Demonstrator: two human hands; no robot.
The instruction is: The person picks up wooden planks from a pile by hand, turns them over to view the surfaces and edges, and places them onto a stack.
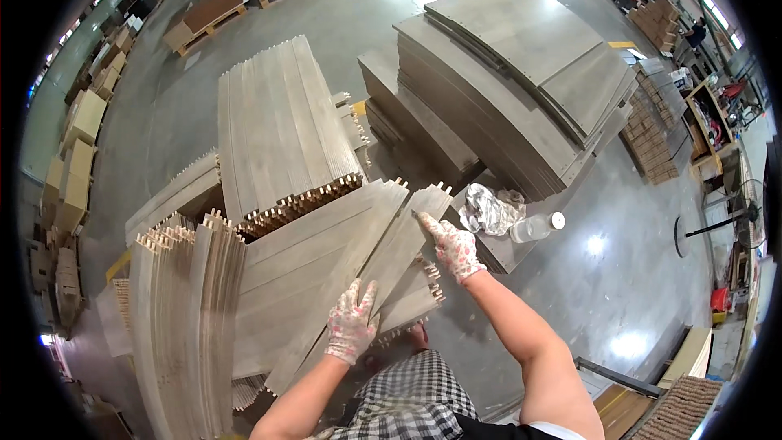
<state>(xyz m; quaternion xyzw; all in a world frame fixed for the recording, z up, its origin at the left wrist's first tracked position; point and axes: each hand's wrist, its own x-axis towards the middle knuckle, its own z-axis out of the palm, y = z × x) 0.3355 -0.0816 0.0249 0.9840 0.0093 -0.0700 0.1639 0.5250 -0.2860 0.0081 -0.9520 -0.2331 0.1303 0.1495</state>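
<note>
Under your left hand (353,327), fingers spread loosely, lies the pegged board (397,248), probably stiff, best held by both long edges. Farther out, your right hand (454,249) touches its far end; whether those fingers grasp, I cannot tell.

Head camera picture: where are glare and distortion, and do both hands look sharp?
Head view: white glare spots on the glossy grey floor; bowed edges on the large grey-brown panel stack; corners fall to black; left hand and right hand, both white-gloved with red spots, look fairly sharp.
</note>
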